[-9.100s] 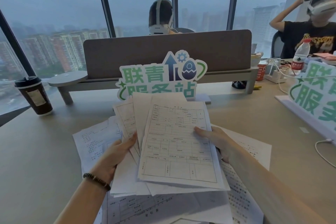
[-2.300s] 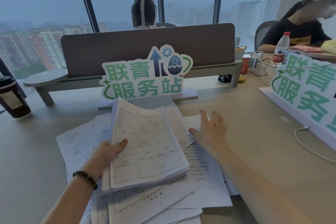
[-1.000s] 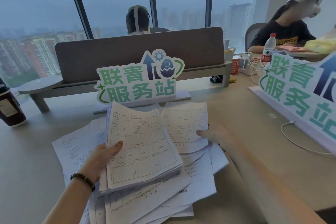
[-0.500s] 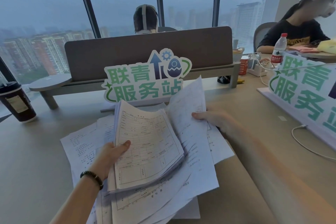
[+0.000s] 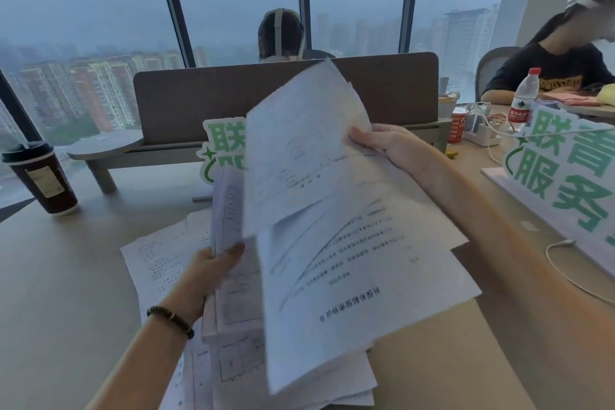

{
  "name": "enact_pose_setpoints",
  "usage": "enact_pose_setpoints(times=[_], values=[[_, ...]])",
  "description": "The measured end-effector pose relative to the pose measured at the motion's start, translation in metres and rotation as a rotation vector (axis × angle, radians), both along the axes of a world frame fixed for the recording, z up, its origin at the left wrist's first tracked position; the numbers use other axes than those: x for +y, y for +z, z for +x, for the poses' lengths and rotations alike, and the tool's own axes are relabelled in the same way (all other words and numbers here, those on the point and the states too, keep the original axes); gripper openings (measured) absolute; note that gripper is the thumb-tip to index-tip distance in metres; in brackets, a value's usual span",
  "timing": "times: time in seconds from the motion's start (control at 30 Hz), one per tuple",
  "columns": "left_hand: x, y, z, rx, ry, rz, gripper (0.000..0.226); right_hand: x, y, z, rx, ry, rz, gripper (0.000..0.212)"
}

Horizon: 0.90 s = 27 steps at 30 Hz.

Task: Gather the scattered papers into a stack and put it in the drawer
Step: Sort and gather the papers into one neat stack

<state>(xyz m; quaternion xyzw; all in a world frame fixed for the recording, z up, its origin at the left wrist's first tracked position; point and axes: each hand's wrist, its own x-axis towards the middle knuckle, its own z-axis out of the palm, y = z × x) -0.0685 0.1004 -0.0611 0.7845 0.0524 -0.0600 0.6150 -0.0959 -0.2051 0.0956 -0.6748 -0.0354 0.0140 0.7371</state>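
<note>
Here the right hand (image 5: 389,146) grips fanned, lifted sheets (image 5: 332,210); the left hand (image 5: 206,273) pinches a stack (image 5: 229,210).

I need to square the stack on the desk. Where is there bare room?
Bare desk lies left of the loose papers, below the coffee cup. More runs right of the right hand, before the cable and sign. The middle is crowded with sheets.
</note>
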Motion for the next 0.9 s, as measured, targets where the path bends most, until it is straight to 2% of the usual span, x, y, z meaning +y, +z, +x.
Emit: enact_pose_setpoints(times=[0.1, 0.17, 0.23, 0.3, 0.37, 0.4, 0.5, 0.6, 0.8, 0.9], values=[[0.000, 0.006, 0.007, -0.013, 0.045, -0.053, 0.025, -0.008, -0.030, 0.005, 0.042, -0.181, -0.335, 0.011], [-0.004, 0.017, 0.006, -0.009, 0.027, -0.082, 0.027, -0.013, -0.051, 0.007, 0.097, -0.222, -0.398, 0.010], [-0.009, 0.024, 0.003, -0.015, -0.004, -0.105, 0.032, -0.017, -0.071, 0.007, 0.169, -0.223, -0.371, 0.029], [-0.010, 0.027, 0.000, -0.036, -0.068, -0.143, 0.036, -0.017, -0.086, 0.004, 0.209, -0.215, -0.264, 0.032], [-0.009, 0.026, -0.001, -0.045, -0.112, -0.193, 0.061, -0.018, -0.099, 0.003, 0.237, -0.210, -0.172, 0.037], [-0.009, 0.024, -0.001, -0.042, -0.103, -0.213, 0.065, -0.017, -0.104, 0.003, 0.263, -0.200, -0.158, 0.039], [-0.015, 0.022, -0.003, -0.050, -0.041, -0.245, 0.028, -0.014, -0.114, 0.004, 0.384, -0.146, -0.150, 0.027], [-0.019, 0.020, -0.003, -0.030, -0.057, -0.199, 0.028, -0.007, -0.120, 0.006, 0.436, -0.141, -0.150, 0.039], [-0.023, 0.027, -0.002, -0.045, -0.129, -0.094, 0.025, -0.006, -0.130, 0.010, 0.398, -0.078, -0.125, 0.042], [-0.021, 0.032, -0.005, -0.056, -0.140, -0.065, 0.031, -0.011, -0.132, 0.010, 0.398, -0.004, -0.122, 0.060]])
